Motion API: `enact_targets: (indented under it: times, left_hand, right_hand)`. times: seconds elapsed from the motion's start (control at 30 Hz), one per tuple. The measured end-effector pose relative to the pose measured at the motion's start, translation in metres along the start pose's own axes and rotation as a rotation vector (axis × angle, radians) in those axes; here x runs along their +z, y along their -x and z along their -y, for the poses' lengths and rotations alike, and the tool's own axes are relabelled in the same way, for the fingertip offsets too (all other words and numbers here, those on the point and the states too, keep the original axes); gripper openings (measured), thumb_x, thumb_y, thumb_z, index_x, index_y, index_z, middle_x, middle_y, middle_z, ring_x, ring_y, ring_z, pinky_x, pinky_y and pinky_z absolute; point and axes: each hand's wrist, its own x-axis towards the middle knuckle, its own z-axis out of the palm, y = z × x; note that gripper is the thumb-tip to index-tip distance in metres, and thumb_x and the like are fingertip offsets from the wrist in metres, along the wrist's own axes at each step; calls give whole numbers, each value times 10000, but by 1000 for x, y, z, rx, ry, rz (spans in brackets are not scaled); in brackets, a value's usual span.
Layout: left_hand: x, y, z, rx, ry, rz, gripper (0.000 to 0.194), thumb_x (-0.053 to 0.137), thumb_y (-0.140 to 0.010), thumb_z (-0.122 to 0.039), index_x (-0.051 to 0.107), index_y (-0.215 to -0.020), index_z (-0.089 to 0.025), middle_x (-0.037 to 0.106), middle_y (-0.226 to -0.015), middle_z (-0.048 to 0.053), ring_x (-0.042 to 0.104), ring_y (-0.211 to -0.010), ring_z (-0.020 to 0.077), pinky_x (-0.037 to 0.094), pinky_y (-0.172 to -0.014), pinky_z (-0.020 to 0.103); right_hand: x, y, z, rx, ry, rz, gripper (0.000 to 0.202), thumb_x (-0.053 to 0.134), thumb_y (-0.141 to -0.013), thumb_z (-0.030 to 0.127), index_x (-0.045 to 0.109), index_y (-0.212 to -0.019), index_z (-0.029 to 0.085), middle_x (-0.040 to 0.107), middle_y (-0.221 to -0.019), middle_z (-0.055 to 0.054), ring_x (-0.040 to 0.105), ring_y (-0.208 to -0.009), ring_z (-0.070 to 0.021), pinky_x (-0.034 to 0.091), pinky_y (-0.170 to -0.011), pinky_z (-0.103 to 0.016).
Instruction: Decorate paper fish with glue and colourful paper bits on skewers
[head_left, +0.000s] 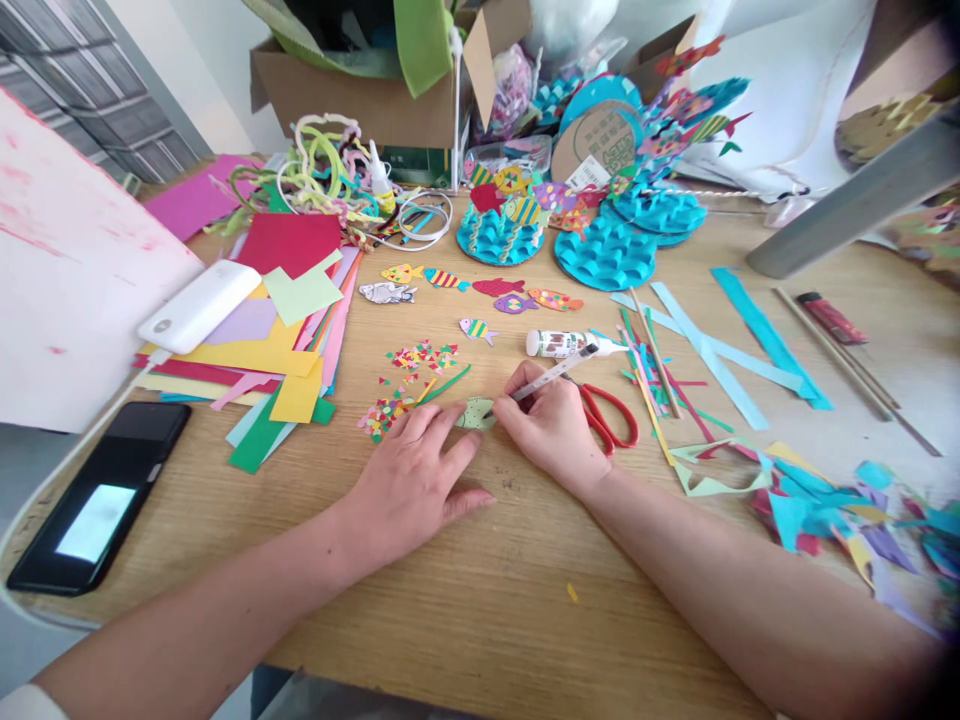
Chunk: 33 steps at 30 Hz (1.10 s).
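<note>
A small light green paper fish [474, 413] lies flat on the wooden table between my hands. My left hand [421, 462] rests on the table with its fingers spread, the fingertips at the left edge of this fish. In my right hand [546, 425] is a white pen [556, 372], pinched near its tip, which meets the right end of the fish. Red-handled scissors [613, 418] lie beside my right hand, their blades hidden behind it. A white glue bottle [559, 343] lies just beyond. Tiny coloured paper bits [390, 405] are scattered left of the fish.
Finished paper fish [499, 287] lie farther back, before blue round stands [604, 255]. Stacked coloured paper [292, 345], a power bank [199, 307] and a phone [97, 500] are at left. Paper strips [709, 355], sticks [847, 345] and scraps [817, 505] lie at right.
</note>
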Motion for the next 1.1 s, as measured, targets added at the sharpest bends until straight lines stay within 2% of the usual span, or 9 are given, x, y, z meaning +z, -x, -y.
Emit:
enact_targets:
  times: [0.3,0.73,0.97,1.1]
  left_hand:
    - [-1,0,2,6,4,-10,537,513,-873,-564,607,-1220,-165,532,-1314,163,450,-1174,323,423,-985,514]
    - [-4,0,6,12,23,-52,530,478,-888,-569,648,-1159,-146,574,-1274,164,442,-1169,313,408,-1005,513]
    - [-3,0,3,12,24,-55,516,498,-884,-560,647,-1135,-135,574,-1270,180,459,-1167,311,413,-1000,526]
    - [-2,0,2,11,-12,-43,525,506,-878,-563,616,-1198,-161,555,-1283,163,461,-1171,307,410,-1006,524]
  right_hand:
    - [-2,4,1,29,-119,-109,97,574,-682,195,486,-644,211,479,-524,53,425,-465,-89,334,-449,-217]
    - [-4,1,0,27,-97,16,93,548,-660,185,466,-623,211,486,-527,51,432,-471,-88,322,-435,-213]
    - [-5,1,0,34,-65,27,111,548,-665,197,455,-604,211,468,-494,58,400,-462,-83,292,-434,-215]
    - [-5,1,-1,17,-47,28,114,549,-664,192,456,-601,210,482,-501,53,418,-475,-89,304,-447,-218]
